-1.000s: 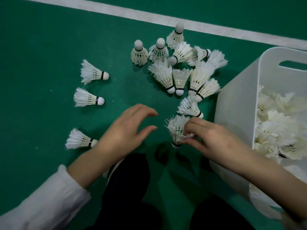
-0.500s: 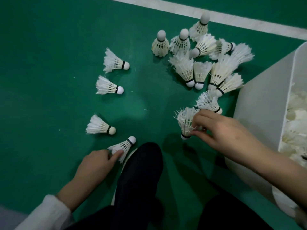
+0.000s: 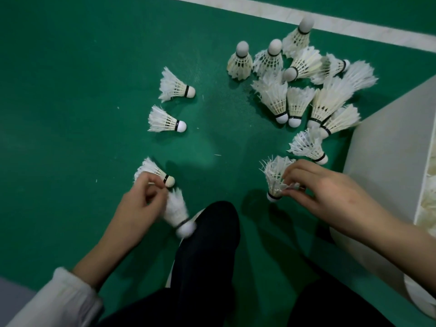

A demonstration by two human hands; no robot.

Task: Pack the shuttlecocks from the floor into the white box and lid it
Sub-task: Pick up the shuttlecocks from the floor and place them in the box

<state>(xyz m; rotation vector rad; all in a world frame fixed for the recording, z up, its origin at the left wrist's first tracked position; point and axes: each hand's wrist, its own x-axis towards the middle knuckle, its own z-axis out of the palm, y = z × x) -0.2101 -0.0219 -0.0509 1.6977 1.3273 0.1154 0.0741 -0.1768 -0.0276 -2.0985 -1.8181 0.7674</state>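
Observation:
Several white feather shuttlecocks lie on the green floor, most in a cluster at the upper right. My left hand holds one shuttlecock with its cork pointing down, and its fingertips touch a second shuttlecock lying on the floor. My right hand pinches the feathers of a frayed shuttlecock, cork end down. The white box stands at the right edge, with shuttlecocks inside it barely visible. No lid can be seen.
Two single shuttlecocks lie apart at the left, one above the other. My dark-trousered knee sits between my hands. A white court line crosses the top. Bare green floor spreads to the left.
My left hand has lifted the shuttlecock beside my knee and moved up to the one lying just above it. My right hand keeps its hold on the frayed shuttlecock.

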